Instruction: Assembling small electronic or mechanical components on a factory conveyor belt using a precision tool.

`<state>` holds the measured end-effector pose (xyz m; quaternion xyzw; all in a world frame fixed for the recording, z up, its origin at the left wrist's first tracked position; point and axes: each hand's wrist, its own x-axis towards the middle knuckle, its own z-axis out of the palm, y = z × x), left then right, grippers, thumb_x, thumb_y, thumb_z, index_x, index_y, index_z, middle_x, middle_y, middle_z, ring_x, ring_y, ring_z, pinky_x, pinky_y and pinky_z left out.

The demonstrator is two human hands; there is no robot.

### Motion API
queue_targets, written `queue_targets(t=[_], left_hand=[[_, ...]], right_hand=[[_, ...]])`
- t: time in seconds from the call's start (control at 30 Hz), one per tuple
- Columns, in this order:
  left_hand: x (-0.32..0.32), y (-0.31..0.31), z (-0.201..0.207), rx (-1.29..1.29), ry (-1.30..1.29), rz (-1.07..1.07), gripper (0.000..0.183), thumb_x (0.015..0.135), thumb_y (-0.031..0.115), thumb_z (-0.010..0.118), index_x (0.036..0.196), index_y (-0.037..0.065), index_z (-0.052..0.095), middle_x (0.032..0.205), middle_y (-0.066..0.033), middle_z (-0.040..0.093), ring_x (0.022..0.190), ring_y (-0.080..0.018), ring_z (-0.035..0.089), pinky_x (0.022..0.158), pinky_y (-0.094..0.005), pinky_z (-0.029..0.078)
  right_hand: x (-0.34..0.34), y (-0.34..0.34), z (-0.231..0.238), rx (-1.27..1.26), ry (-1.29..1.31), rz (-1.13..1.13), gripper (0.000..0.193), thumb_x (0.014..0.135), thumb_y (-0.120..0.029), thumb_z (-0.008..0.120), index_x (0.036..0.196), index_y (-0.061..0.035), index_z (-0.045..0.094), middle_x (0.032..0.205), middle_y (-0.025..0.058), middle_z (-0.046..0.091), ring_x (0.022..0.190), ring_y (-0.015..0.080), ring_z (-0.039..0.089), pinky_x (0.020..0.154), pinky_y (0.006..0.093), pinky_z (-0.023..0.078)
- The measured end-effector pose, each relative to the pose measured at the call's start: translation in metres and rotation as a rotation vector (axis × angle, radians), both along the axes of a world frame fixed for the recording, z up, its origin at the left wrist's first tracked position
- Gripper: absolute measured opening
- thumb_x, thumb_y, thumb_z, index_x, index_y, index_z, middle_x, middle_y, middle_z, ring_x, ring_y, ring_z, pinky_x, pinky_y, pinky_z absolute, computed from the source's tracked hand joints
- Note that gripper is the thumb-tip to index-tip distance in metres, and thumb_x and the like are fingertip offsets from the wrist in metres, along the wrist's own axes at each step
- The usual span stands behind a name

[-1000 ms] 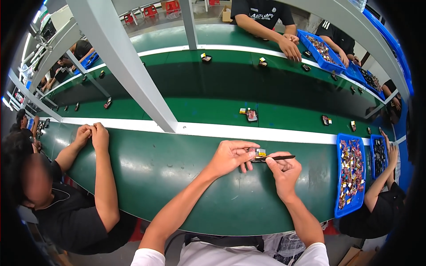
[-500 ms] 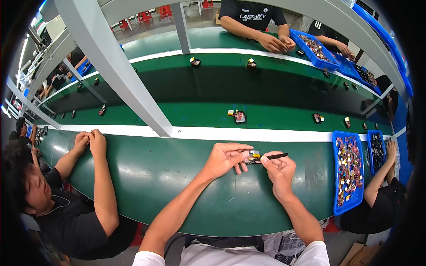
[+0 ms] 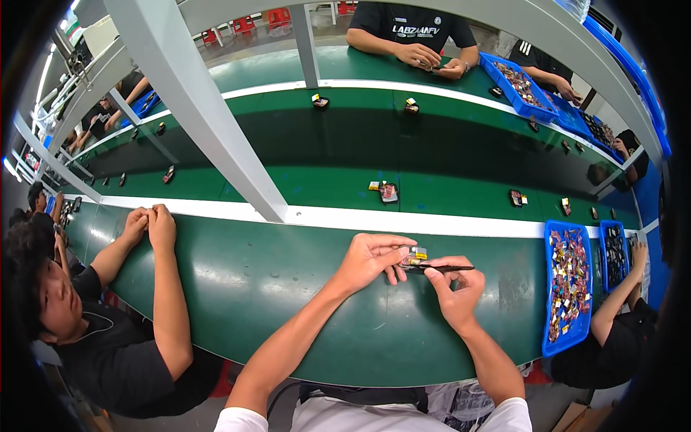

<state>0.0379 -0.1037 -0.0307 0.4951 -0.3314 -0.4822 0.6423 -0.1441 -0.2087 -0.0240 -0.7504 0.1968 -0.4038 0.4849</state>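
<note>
- Green tabletop (image 3: pixel 288 309): biggest thing here, and pretty glossy. Anything dropped on it could easily skid, I'd guess.
- Blue tray (image 3: pixel 563 348): sits off to the person's right, full of loose little parts, its near end close to the tabletop's edge. A careless swing of the right forearm could knock it and spill the lot.
- Left hand (image 3: pixel 374 261): thumb and fingers are pinching the small assembly from its left side. Looks like a light hold, so a sideways push might twist the piece loose.
- Right hand (image 3: pixel 457 288): fingers closed around the black tool, pen-style, nothing else in there that I can see.
- Black tool (image 3: pixel 457 268): slim, lying roughly level, inner end right at the assembly. Can't tell if the tip actually touches. Too much pressure or a slip could scratch something or jab the left fingers.
- Small assembly (image 3: pixel 417 253): silver and yellow on top, held up between both hands above the tabletop. Squeezing too hard could probably bend or crack it.
</note>
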Motion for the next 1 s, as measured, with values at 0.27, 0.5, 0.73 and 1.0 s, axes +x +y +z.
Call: queue_targets(t=[0.27,0.5,0.73,1.0], left_hand=[[0.001,0.011,-0.007,0.0,-0.01,0.003,0.029,0.097,0.008,0.061,0.121,-0.007,0.066,0.087,-0.0167,0.073,0.061,-0.0188,0.07,0.051,-0.0278,0.056],[-0.023,-0.013,-0.002,-0.153,0.062,0.006,0.024,0.092,0.005,0.064,0.105,-0.015,0.064,0.079,-0.0166,0.069,0.056,-0.0187,0.069,0.044,-0.0273,0.054],[-0.018,-0.004,-0.001,-0.151,-0.014,0.099,0.016,0.082,-0.008,0.062,0.095,-0.018,0.064,0.071,-0.0131,0.063,0.05,-0.0193,0.067,0.039,-0.0275,0.053],[-0.043,-0.007,-0.011,-0.2,0.022,0.177,0.011,0.076,-0.012,0.056,0.082,-0.017,0.064,0.062,-0.0169,0.065,0.044,-0.022,0.066,0.039,-0.0295,0.052]], right_hand=[[0.009,0.012,0.005,-0.13,-0.031,-0.026,0.006,0.079,0.006,0.075,0.076,0.0009,0.073,0.086,0.0095,0.074,0.057,0.0081,0.056,0.05,0.0213,0.04],[-0.024,-0.008,-0.005,-0.207,0.081,-0.031,0.006,0.091,0.001,0.067,0.096,0.0024,0.069,0.093,0.0061,0.068,0.074,0.0083,0.059,0.06,0.0202,0.041],[-0.012,-0.004,-0.007,-0.275,0.079,0.03,0.007,0.093,0.001,0.065,0.1,0.0026,0.068,0.095,0.0058,0.068,0.069,0.0068,0.054,0.055,0.0207,0.035],[-0.012,0.014,0.009,-0.188,-0.021,0.121,0.009,0.09,0.006,0.07,0.097,0.0105,0.066,0.093,0.0195,0.071,0.082,0.0251,0.07,0.079,0.0344,0.059]])
